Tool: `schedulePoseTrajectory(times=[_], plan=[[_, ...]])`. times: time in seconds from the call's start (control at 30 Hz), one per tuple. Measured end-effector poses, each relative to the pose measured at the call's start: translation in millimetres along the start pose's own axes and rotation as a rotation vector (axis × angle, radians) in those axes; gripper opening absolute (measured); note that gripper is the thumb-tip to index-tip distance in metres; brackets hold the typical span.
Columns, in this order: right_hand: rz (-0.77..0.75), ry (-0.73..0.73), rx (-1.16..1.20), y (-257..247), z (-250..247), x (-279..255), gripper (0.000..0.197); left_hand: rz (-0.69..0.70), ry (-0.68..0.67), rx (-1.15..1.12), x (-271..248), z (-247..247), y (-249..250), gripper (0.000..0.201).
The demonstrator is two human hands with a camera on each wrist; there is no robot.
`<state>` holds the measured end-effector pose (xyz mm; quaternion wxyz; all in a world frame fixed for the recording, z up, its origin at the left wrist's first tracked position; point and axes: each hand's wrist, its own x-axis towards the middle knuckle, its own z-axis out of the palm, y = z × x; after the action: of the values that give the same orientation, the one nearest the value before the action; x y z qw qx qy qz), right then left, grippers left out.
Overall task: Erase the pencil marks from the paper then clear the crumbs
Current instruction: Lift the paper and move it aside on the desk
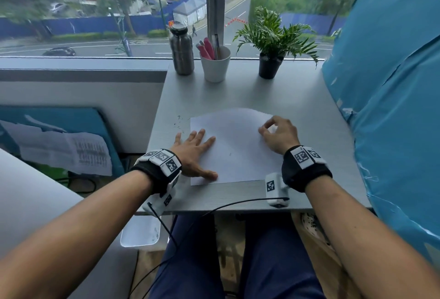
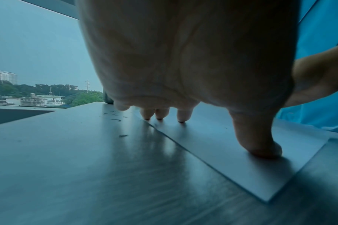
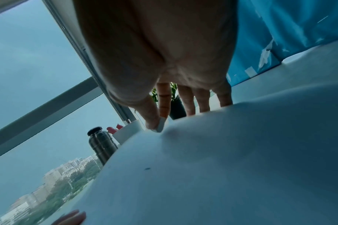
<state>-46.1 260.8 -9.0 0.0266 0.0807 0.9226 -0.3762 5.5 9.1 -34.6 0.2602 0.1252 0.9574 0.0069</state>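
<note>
A white sheet of paper [image 1: 235, 146] lies on the grey table [image 1: 309, 98], its far right part bulging upward [image 3: 241, 137]. My left hand [image 1: 195, 148] lies flat on the sheet's left edge, fingers spread and thumb [image 2: 260, 146] pressing near the near corner. My right hand [image 1: 278, 133] hovers over the far right of the sheet and pinches a small white eraser [image 3: 161, 124] between thumb and forefinger, its tip touching the paper. Dark eraser crumbs [image 1: 179, 122] are scattered on the table left of the sheet. One speck [image 1: 230, 154] sits on the paper.
At the table's far edge by the window stand a steel bottle [image 1: 181, 50], a white cup of pens [image 1: 215, 65] and a potted plant [image 1: 271, 41]. A blue panel [image 1: 392, 84] borders the right side. A white bin [image 1: 140, 232] sits below the left edge.
</note>
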Motion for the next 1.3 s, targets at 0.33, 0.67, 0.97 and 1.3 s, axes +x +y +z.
schedulePoseTrajectory(times=[0.33,0.67,0.97,1.3], plan=[[0.27,0.114,0.54,21.3,-20.5,19.1,0.015,-0.023,0.011,-0.022,-1.4,3.1,-2.1,0.121],[-0.102,0.145,0.398,2.5,-45.6,3.3,0.025,-0.129,0.298,-0.152,-9.8,-10.6,-0.1,0.094],[-0.55,0.344,0.376,-43.0,-76.9,-26.5,0.026,-0.17,0.706,-0.73,-22.1,-29.1,-10.5,0.006],[-0.587,0.424,0.53,-54.3,-74.3,-37.7,0.029,-0.196,0.784,-0.848,-24.0,-35.0,-22.8,0.045]])
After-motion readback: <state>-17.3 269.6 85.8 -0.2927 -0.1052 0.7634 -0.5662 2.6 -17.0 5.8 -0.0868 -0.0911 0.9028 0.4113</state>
